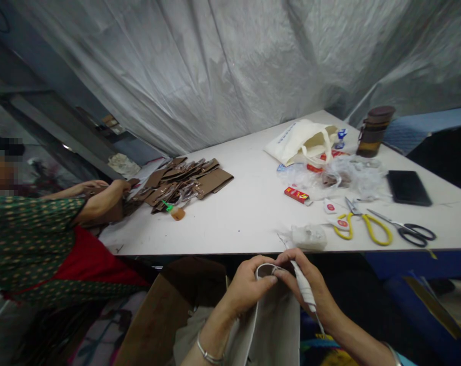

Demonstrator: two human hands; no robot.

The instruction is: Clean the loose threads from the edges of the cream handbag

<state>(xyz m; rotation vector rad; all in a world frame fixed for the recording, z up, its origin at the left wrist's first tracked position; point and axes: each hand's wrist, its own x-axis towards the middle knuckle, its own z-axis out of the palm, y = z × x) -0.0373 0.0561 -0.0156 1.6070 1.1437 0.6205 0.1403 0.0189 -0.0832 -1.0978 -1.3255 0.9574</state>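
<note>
While both hands work just in front of the table's near edge, the grey panel [278, 325] hangs between them, its upper edge curled into a loop. The left hand [251, 284] grips that curled edge, thumb on the near side and fingers behind. The right hand [310, 284] pinches the loop's other side with thumb and fingertips, and also holds a white-wrapped tool [304, 290], whose thin end points down past the palm. Below and to the left stands an open carton [154, 310] with pale material [194, 330] inside.

On the white table [249, 218], a clear plastic wad [308, 236] sits at the near edge, just beyond the right hand. To its right lie yellow-handled scissors [354, 208], then black-handled scissors [405, 229]. Behind these are a red packet [297, 195], crumpled plastic bags [362, 175] and a dark tablet [409, 187]; farther back, a white tote [285, 145] and a lidded cup [373, 134].

Leftward, brown pieces [215, 181] lie heaped beside a green-tipped bottle [177, 212]. At the far left, a co-worker [28, 234] handles similar brown pieces. A silvery sheet [215, 61] hangs behind the table.
</note>
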